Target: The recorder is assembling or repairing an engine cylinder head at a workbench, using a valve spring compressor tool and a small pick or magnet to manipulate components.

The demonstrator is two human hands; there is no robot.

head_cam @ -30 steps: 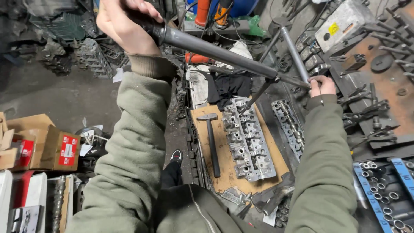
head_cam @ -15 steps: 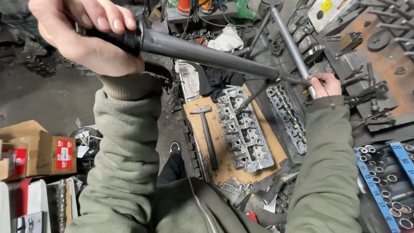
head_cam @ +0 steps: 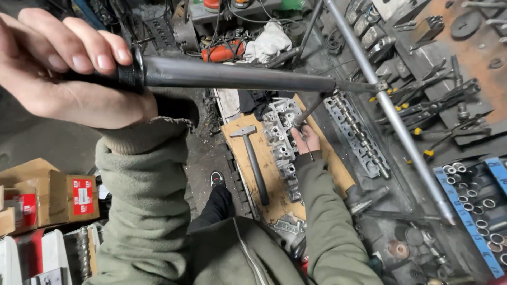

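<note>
Head camera view, looking straight down at a cluttered workshop. The left hand (head_cam: 74,68) fills the upper left corner, raised close to the lens; its fingers (head_cam: 92,53) are curled around the black grip of a long dark metal bar (head_cam: 237,78), and part of the hand is cut off by the frame's left and top edges. The bar runs rightward and narrows to a thin tip near a bright steel tube (head_cam: 391,111) that slants across the right side. How bar and tube join is hard to make out.

Far below, the right hand (head_cam: 305,141) rests on a grey cylinder head (head_cam: 282,140) lying on a sheet of cardboard (head_cam: 248,158). Its fingers are bunched around the lower end of a thin rod (head_cam: 311,111) standing against the head; whether they pinch it cannot be told. A hammer (head_cam: 253,161) lies just beside the cylinder head, and a second long metal engine part (head_cam: 356,134) lies to its right. Loose hand tools (head_cam: 438,113) crowd the counter (head_cam: 454,53) at the upper right. Red and white boxes (head_cam: 79,195) sit at the lower left, partly cut off.

Compared with half a second ago, the right hand has left the steel tube and dropped to the cylinder head, and the left hand has come nearer the camera.
</note>
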